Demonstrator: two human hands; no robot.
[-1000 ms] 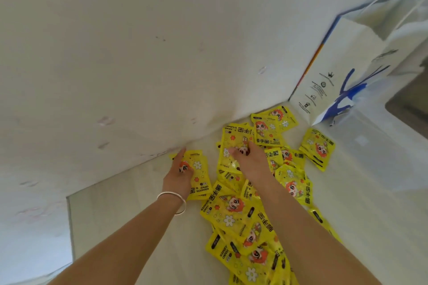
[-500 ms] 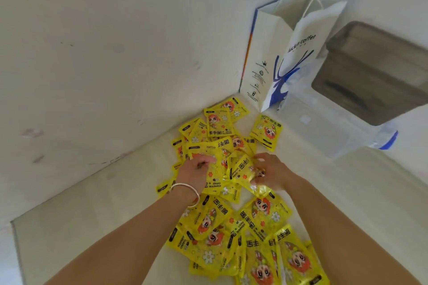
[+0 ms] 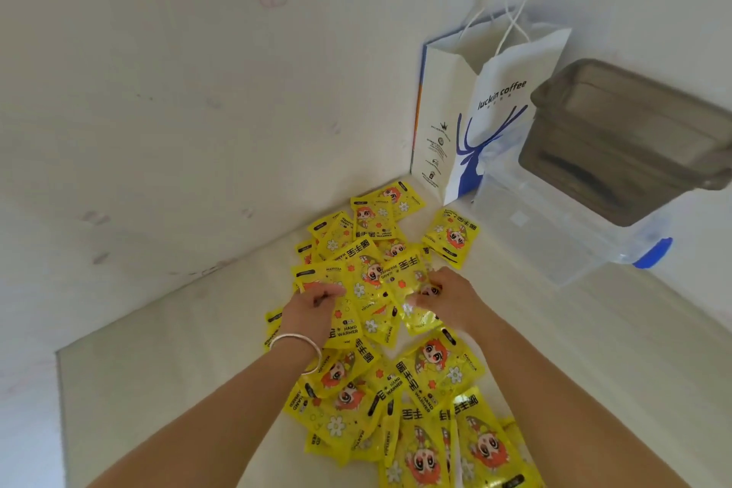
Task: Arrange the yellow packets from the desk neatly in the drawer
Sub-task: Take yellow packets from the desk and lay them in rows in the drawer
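A pale desk point(image 3: 594, 349) tucked into a white corner, faint pink cartoon prints on the wall, and you're leaning right over it. The yellow packets point(image 3: 435, 372) lie scattered across the desk from the corner down towards you, overlapping every which way. No drawer anywhere in view, so none have been filed that you can see.

Your left hand point(image 3: 313, 311), silver bangle point(image 3: 299, 345) on the wrist, has its fingers curled down onto a packet marked hand warmer; your right hand point(image 3: 447, 299) is pinched on the edge of the glossy ones in the middle of the heap. Both are closed on packets, gathering a bundle between them, by the look of it.

Here's the risk: these wrappers look slick, and the bundle is skewed, not squared. Lift it like that and the inner ones could slide out and fan across the desk. Your forearms also hang over the near packets, so a quick pull back may drag some off the front edge.

Round about: a white coffee bag point(image 3: 487, 123) stands upright in the corner, just behind the farthest packets, and a clear storage box point(image 3: 562, 234) with a blue latch sits to its right, a grey lidded tub point(image 3: 630, 139) on top. One packet lies close beside that box. Nothing blocks the heap itself.
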